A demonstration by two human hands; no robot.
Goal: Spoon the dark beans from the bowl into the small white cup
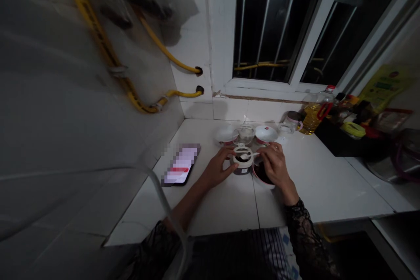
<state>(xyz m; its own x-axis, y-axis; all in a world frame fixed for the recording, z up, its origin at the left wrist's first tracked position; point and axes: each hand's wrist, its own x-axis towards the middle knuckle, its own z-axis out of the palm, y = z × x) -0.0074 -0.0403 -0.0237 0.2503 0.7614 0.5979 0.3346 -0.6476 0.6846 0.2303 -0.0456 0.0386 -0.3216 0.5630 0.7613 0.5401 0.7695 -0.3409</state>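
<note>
The head camera looks down on a white table (pixel 216 210) in a dim kitchen corner under a window.

The left hand (pixel 219 167) rests against the left side of a small dark jar (pixel 243 164) with a white rim. Its fingers (pixel 229 152) are slightly spread and curve around the jar wall, touching it. The right hand (pixel 274 164) is just to the right of the jar. Its fingers (pixel 264 151) are pressed together and seem to pinch the handle of a small white spoon (pixel 246 156), which lies over the open mouth of the jar; the grip itself is too small and dark to see clearly. Under the right palm stands a white bowl (pixel 260 178) with something dark inside, touching or nearly touching the jar.

Just beyond the fingertips of both hands there is a row of small dishes: a white lid or dish (pixel 225 135), a clear glass cup (pixel 244 134) and a white bowl with a red mark (pixel 266 133). To the left of the left fingers, well apart, a phone (pixel 181 165) lies flat on the table with its screen lit. Far to the right of the right fingers stand an oil bottle (pixel 316 113) with a red cap and other bottles and packets. A yellow pipe (pixel 98 35) runs along the wall on the left.
</note>
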